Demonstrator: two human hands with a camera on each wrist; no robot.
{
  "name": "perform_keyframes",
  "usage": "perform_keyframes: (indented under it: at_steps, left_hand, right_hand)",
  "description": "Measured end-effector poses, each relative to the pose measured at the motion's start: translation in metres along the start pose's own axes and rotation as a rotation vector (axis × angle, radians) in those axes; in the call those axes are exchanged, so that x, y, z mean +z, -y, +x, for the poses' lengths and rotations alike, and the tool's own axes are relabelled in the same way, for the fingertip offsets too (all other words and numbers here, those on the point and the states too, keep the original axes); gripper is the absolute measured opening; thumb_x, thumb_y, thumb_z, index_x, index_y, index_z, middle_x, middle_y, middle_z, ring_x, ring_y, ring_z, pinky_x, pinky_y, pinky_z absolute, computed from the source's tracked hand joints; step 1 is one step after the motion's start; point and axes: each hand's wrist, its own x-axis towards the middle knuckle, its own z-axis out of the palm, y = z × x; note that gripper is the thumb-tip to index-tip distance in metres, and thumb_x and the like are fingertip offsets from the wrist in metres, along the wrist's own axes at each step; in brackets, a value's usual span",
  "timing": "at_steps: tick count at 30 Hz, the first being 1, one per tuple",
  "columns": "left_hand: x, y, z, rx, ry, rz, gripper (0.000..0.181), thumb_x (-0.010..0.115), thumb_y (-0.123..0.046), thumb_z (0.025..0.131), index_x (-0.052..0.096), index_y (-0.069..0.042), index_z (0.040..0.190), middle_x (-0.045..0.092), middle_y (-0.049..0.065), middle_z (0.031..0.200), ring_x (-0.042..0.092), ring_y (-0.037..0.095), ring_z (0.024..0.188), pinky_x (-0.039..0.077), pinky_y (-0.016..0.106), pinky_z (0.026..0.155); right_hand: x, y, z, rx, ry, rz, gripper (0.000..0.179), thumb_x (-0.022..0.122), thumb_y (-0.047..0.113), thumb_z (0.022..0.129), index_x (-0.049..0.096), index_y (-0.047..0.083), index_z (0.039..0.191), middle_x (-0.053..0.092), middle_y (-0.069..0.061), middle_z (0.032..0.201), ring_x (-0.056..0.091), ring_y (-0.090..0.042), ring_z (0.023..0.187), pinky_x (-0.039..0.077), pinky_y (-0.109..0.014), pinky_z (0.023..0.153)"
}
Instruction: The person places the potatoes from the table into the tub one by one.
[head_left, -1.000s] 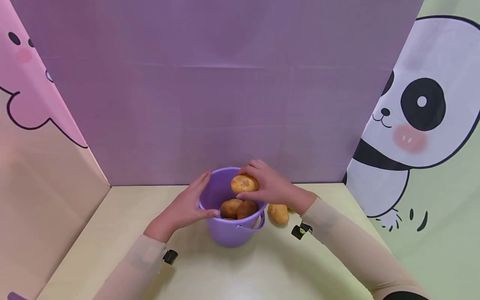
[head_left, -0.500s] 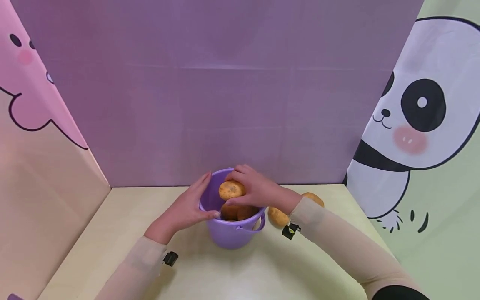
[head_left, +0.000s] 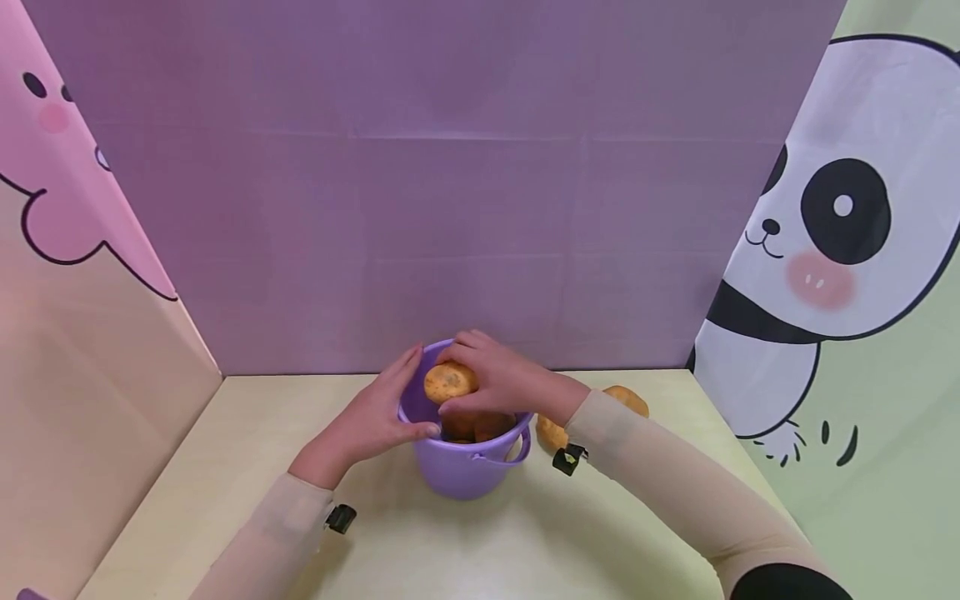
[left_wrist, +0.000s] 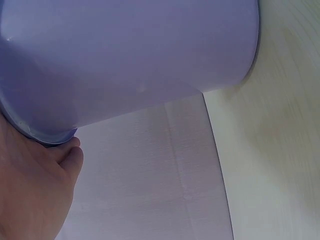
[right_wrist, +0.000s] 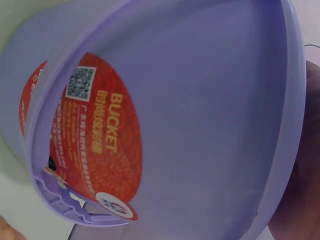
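A purple bucket (head_left: 457, 475) stands upright on the table, with several potatoes (head_left: 495, 427) inside, partly hidden by my right hand. On its left side, my left hand (head_left: 363, 433) grips the rim, thumb over the near edge; the left wrist view shows the fingers (left_wrist: 72, 160) against the rim's outside. My right hand (head_left: 510, 379) holds another potato (head_left: 452, 382) between thumb and fingers, over the bucket's mouth. In the right wrist view the bucket wall (right_wrist: 210, 100) with its red label (right_wrist: 110, 135) fills most of the picture, and the held potato does not show.
Two more potatoes lie on the table right of the bucket: one (head_left: 551, 433) beside it, partly behind my right wrist, another (head_left: 628, 400) farther back. The bucket's handle (head_left: 521, 450) hangs on its right side. A purple wall (head_left: 465, 208) rises behind the table.
My right hand has moved left across the bucket's mouth and slightly down, carrying the potato. The table potato farther right has come into view. My left hand keeps its place on the rim.
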Motion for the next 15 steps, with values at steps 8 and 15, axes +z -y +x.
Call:
perform_keyframes:
  at_steps: [8, 15]
  left_hand:
    - [0.0003, 0.0013, 0.0003, 0.016, -0.005, 0.011, 0.124, 0.087, -0.058, 0.089, 0.02, 0.0, 0.175, 0.017, 0.02, 0.183, 0.028, 0.048, 0.164, 0.033, 0.067, 0.127]
    - [-0.0018, -0.0012, -0.0004, 0.021, -0.002, 0.012, 0.125, 0.087, -0.06, 0.088, 0.019, -0.001, 0.176, 0.016, 0.018, 0.184, 0.028, 0.047, 0.164, 0.034, 0.067, 0.126]
  right_hand:
    - [0.0015, 0.002, 0.0037, -0.036, -0.003, 0.02, 0.061, 0.09, 0.043, 0.094, 0.069, 0.008, 0.138, 0.065, -0.006, 0.132, 0.055, -0.022, 0.127, 0.052, -0.034, 0.108]
    - [-0.0008, 0.0008, 0.0029, -0.053, -0.01, 0.035, 0.056, 0.086, 0.039, 0.098, 0.069, 0.003, 0.138, 0.066, -0.011, 0.134, 0.055, -0.025, 0.128, 0.051, -0.039, 0.112]
